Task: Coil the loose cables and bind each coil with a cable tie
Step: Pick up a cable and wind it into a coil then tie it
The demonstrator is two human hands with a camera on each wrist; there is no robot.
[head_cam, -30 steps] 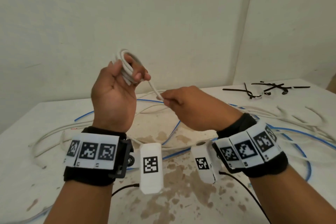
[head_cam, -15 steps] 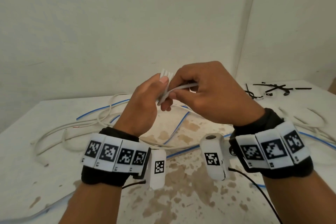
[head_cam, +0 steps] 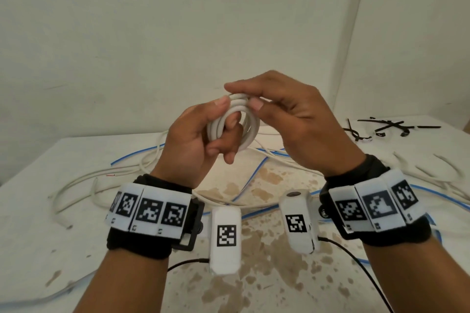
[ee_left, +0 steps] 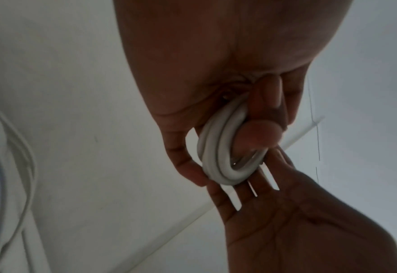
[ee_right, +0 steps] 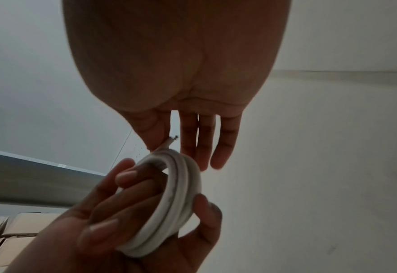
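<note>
A small coil of white cable [head_cam: 250, 132] is held up above the table. My left hand [head_cam: 223, 119] grips it, with fingers hooked through the loops and the thumb on the top. The left wrist view shows the coil [ee_left: 218, 166] wrapped round those fingers. My right hand [head_cam: 246, 95] pinches the top of the coil between thumb and index finger. In the right wrist view the cable's bare end [ee_right: 172, 140] sticks up beside the right thumb, above the coil [ee_right: 183, 194]. Black cable ties [head_cam: 389, 128] lie at the table's far right.
Loose white cables [head_cam: 101, 178] and blue-striped cables [head_cam: 256, 173] sprawl over the stained white table [head_cam: 76, 249]. More white cable lies at the right [head_cam: 432, 170]. A wall stands close behind. Cardboard boxes [ee_right: 6, 230] show in the right wrist view.
The left hand came down and toward the middle with the coil. The right hand rose from pulling the cable's tail to pinching the coil's top; the tail is now wound in.
</note>
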